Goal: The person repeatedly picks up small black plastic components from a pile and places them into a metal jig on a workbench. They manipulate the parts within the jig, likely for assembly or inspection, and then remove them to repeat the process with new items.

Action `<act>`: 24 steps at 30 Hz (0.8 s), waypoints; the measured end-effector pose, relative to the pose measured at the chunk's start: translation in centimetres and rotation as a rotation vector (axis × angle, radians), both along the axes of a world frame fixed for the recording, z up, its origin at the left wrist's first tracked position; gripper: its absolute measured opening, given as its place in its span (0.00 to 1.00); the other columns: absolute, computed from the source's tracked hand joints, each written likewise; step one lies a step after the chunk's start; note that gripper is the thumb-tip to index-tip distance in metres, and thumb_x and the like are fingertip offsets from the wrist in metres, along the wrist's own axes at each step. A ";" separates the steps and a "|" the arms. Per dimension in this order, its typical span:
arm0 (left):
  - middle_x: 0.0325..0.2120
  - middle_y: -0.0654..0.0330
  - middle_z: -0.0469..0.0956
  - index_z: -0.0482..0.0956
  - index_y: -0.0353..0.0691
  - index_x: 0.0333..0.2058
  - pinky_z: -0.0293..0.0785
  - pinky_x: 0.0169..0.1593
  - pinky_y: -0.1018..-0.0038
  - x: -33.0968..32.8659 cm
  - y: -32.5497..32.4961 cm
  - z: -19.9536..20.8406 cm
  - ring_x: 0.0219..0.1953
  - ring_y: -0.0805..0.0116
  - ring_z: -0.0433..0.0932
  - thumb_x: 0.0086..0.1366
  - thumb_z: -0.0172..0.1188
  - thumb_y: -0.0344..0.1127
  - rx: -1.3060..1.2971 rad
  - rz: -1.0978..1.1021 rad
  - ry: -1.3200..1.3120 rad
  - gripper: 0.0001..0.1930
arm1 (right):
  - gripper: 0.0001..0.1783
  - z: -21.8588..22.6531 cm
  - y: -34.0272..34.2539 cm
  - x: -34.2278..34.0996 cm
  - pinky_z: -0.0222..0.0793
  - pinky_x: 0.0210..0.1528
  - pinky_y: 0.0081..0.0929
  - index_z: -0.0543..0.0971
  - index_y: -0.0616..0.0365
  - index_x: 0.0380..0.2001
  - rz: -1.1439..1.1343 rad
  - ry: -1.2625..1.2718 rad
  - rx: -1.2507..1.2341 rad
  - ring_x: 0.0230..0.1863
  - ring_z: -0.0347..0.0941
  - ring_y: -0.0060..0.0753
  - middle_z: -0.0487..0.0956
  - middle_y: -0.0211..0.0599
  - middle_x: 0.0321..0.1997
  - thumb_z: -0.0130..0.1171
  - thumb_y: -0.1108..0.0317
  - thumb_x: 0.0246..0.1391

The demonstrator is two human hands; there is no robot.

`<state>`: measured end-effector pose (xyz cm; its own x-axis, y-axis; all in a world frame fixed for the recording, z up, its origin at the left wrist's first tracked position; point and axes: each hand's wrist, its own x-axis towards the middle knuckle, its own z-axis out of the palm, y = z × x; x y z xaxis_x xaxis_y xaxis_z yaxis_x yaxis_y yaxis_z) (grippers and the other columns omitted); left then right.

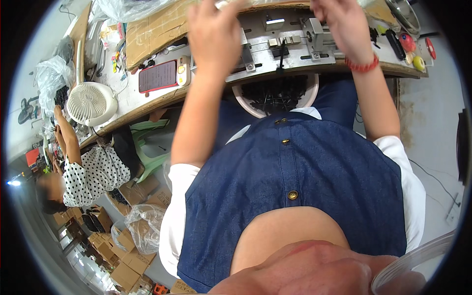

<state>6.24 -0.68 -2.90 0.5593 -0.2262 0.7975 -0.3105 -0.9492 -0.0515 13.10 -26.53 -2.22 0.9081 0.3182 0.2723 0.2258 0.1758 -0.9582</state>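
My left hand [215,37] is raised over the left end of a metal fixture [255,48] at the bench's front edge. Its fingers are smeared by motion and reach the top of the picture, so any grip is unreadable. My right hand [348,30], with a red beaded bracelet [363,64] at the wrist, hovers by the fixture's right-hand block [314,37]. Its fingertips are partly cut off by the upper edge. A thin black part [281,55] stands upright at the fixture's middle. Below, between my legs, a pale basin [239,97] holds many black pieces.
Left of the fixture lie a red-edged phone [157,77], a cardboard sheet [155,37] and a white fan [92,104]. At the right are a black-handled object [395,44] and a metal bowl [404,14]. Another person [96,169] works at the far left, near cardboard boxes [125,275].
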 end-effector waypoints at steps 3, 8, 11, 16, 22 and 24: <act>0.38 0.50 0.82 0.87 0.39 0.41 0.76 0.46 0.62 3.2 2.1 2.8 0.42 0.52 0.82 0.61 0.62 0.28 -0.169 -0.062 0.269 0.10 | 0.10 -1.3 -0.6 -5.0 0.71 0.47 0.23 0.83 0.57 0.46 0.077 -0.598 -0.419 0.48 0.74 0.28 0.80 0.34 0.55 0.64 0.74 0.61; 0.37 0.48 0.83 0.87 0.37 0.41 0.76 0.50 0.58 4.0 3.3 5.4 0.43 0.46 0.81 0.62 0.60 0.28 -0.149 -0.129 0.535 0.10 | 0.10 -5.0 1.1 -7.6 0.75 0.54 0.34 0.81 0.56 0.42 0.012 -0.886 -0.794 0.52 0.73 0.44 0.80 0.35 0.55 0.65 0.72 0.55; 0.36 0.49 0.83 0.86 0.38 0.42 0.77 0.48 0.60 2.1 1.6 6.6 0.42 0.48 0.82 0.63 0.63 0.30 -0.252 -0.148 0.522 0.10 | 0.10 -6.0 1.7 -7.3 0.75 0.56 0.36 0.81 0.57 0.41 -0.061 -0.955 -0.880 0.52 0.72 0.42 0.80 0.33 0.55 0.64 0.73 0.54; 0.36 0.49 0.82 0.85 0.37 0.43 0.77 0.45 0.62 1.2 0.0 4.1 0.41 0.50 0.82 0.65 0.65 0.34 -0.580 -0.267 0.451 0.10 | 0.09 -6.2 1.4 -7.5 0.75 0.55 0.34 0.80 0.58 0.40 -0.091 -1.017 -0.971 0.51 0.71 0.41 0.80 0.33 0.54 0.62 0.71 0.56; 0.38 0.61 0.81 0.88 0.47 0.42 0.77 0.32 0.73 -4.2 -2.8 -0.7 0.27 0.69 0.80 0.57 0.74 0.31 -0.582 -0.401 0.263 0.13 | 0.11 -2.4 1.5 -2.5 0.76 0.48 0.29 0.81 0.59 0.44 -0.128 -0.990 -0.812 0.46 0.79 0.43 0.85 0.35 0.46 0.66 0.68 0.59; 0.37 0.61 0.78 0.88 0.46 0.42 0.76 0.29 0.74 -6.2 -4.7 -2.8 0.25 0.72 0.79 0.58 0.75 0.31 -0.617 -0.386 0.309 0.12 | 0.08 0.4 2.4 1.1 0.76 0.43 0.34 0.82 0.59 0.39 -0.270 -1.033 -0.806 0.39 0.78 0.44 0.84 0.39 0.42 0.66 0.68 0.58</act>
